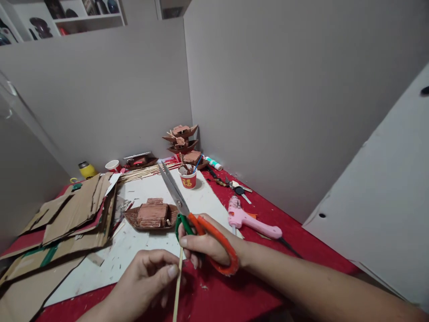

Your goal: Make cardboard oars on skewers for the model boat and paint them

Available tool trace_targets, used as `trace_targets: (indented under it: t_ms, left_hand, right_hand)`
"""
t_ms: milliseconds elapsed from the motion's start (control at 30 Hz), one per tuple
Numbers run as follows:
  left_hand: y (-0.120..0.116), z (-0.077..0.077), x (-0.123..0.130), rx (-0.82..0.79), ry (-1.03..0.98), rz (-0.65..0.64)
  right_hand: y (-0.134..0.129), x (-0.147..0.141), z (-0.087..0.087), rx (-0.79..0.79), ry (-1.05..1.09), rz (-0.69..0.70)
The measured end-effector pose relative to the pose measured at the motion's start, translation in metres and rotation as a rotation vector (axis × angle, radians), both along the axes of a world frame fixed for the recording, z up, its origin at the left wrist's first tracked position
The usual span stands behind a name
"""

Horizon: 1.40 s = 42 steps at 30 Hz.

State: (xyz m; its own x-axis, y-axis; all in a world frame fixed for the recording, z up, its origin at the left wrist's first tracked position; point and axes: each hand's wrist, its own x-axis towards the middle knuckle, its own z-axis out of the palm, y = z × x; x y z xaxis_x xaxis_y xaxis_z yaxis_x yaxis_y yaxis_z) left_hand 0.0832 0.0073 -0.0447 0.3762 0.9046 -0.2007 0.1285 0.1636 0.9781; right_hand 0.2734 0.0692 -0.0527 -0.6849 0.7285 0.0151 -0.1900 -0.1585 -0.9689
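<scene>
My right hand (208, 243) holds a pair of scissors (179, 201) with one orange handle and one green handle, the blades pointing up and away. A thin pale wooden strip (178, 286) runs down toward the bottom edge, its top end near the green handle. My left hand (147, 279) pinches this strip between thumb and fingers. Just beyond the hands, a brown model boat (152, 215) with a ridged roof rests on a white sheet (137, 250). The blades pass in front of the area by its right end.
A pink glue gun (253, 221) and keys (239, 190) lie at right on the red tabletop (234, 290). Cardboard pieces (73, 210) are piled left. Behind stand a red paper cup (188, 180), wooden sticks (144, 173), stacked boats (181, 138) and a yellow cup (87, 171).
</scene>
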Motion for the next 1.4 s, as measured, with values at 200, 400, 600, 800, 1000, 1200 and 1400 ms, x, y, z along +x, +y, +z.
trace_targets:
  t_ms: [200, 400, 600, 800, 1000, 1200, 1400]
  left_hand:
    - [-0.001, -0.008, 0.002, -0.138, -0.195, -0.040]
    - [0.002, 0.003, -0.012, 0.048, -0.271, 0.129]
    - [0.000, 0.013, -0.019, 0.204, -0.311, 0.261]
    - [-0.004, 0.022, -0.021, 0.378, -0.213, 0.391]
    - [-0.006, 0.028, -0.018, 0.444, -0.147, 0.430]
    - [-0.008, 0.024, -0.015, 0.425, -0.105, 0.447]
    - [-0.009, 0.018, -0.015, 0.430, -0.103, 0.457]
  right_hand:
    - [-0.008, -0.002, 0.001, 0.110, -0.063, -0.022]
    - [-0.008, 0.004, 0.004, 0.433, -0.185, -0.188]
    - [-0.009, 0.002, -0.001, 0.736, -0.443, -0.135]
    - [-0.014, 0.000, 0.001, 0.931, -0.734, -0.219]
    - [-0.016, 0.001, 0.000, 1.021, -0.773, -0.271]
    - [-0.017, 0.001, -0.004, 1.075, -0.791, -0.292]
    - [-0.017, 0.002, -0.010, 1.117, -0.806, -0.301]
